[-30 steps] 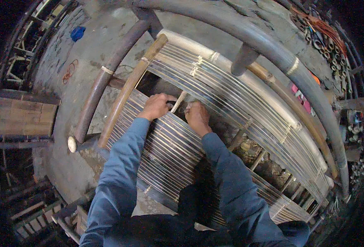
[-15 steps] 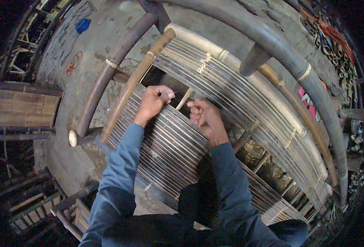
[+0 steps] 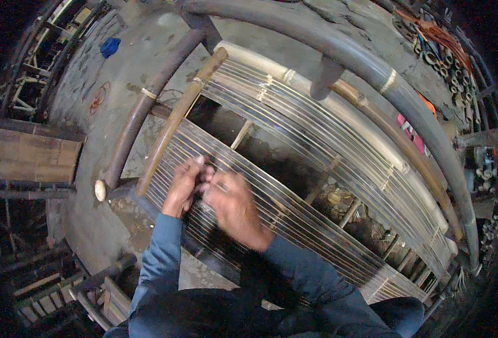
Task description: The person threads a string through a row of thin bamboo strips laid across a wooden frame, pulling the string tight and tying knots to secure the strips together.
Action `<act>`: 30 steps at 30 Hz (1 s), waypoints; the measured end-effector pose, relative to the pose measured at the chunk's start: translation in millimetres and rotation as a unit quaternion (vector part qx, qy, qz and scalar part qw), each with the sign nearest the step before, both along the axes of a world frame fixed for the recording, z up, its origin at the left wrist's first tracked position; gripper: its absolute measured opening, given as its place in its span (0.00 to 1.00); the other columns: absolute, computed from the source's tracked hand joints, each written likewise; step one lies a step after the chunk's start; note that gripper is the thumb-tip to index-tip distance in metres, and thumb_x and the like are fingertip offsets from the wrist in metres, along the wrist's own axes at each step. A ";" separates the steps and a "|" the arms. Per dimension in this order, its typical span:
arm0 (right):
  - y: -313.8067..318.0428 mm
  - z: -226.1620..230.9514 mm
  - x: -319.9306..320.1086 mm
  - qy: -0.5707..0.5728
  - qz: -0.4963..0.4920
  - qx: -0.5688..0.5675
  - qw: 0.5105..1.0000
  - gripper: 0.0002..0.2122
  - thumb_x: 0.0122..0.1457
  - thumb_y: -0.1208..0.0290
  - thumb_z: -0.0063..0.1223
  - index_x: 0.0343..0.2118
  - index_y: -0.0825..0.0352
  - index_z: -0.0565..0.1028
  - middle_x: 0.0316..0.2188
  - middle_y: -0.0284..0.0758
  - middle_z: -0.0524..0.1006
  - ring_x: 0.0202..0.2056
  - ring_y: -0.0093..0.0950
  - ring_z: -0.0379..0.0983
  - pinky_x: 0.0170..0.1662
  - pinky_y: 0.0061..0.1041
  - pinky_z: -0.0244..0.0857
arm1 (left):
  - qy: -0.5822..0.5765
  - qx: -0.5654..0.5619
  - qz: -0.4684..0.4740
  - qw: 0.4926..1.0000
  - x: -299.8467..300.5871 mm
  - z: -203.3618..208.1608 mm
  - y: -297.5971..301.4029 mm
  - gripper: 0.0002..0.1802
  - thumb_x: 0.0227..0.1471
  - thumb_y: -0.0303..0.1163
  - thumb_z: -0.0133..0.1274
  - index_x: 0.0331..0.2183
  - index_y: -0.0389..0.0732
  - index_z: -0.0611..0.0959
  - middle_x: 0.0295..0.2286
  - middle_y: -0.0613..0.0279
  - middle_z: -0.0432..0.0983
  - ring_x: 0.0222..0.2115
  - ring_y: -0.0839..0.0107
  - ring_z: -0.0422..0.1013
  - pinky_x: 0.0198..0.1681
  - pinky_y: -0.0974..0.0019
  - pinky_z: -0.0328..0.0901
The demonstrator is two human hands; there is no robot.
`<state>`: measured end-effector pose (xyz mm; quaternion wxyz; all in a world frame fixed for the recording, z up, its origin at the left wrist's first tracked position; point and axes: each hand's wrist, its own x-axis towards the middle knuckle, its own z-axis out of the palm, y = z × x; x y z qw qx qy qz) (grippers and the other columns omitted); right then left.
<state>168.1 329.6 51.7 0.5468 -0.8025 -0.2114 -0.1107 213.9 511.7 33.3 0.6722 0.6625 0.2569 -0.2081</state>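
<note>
My left hand (image 3: 185,183) and my right hand (image 3: 236,206) meet over the near panel of thin bamboo slats (image 3: 280,217). The left fingers are bent into a pinch. Blurred by motion, the right hand is curled, its fingertips up against the left ones. Whatever lies between the fingertips is too small and smeared to make out. Beyond a long dark gap runs a second slatted panel (image 3: 311,127), bound with pale ties (image 3: 265,88). A short crosspiece (image 3: 241,135) spans the gap. Along the panels' left end lies a brown bamboo pole (image 3: 182,119).
Thick dark bamboo rails (image 3: 339,42) curve around the far side. A low bamboo surface (image 3: 32,155) stands at the left. On the concrete floor (image 3: 99,208) are a blue item (image 3: 110,47) and a reddish cord (image 3: 98,98). Cut bamboo tubes (image 3: 457,84) are piled at far right.
Both hands have come back toward me from the gap's edge onto the near slats. The right hand has swung left, closing the space between them. The view has shifted slightly.
</note>
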 end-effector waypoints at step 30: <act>-209.4 -81.2 -219.1 0.306 -0.562 -0.182 0.746 0.10 0.61 0.62 0.57 0.35 0.63 0.74 0.34 0.38 0.73 0.41 0.40 0.70 0.43 0.42 0.60 | -0.433 0.175 -0.470 0.749 -82.3 -3.7 -242.4 0.14 0.50 0.27 0.60 0.41 0.37 0.82 0.38 0.50 0.77 0.42 0.50 0.73 0.49 0.52 0.66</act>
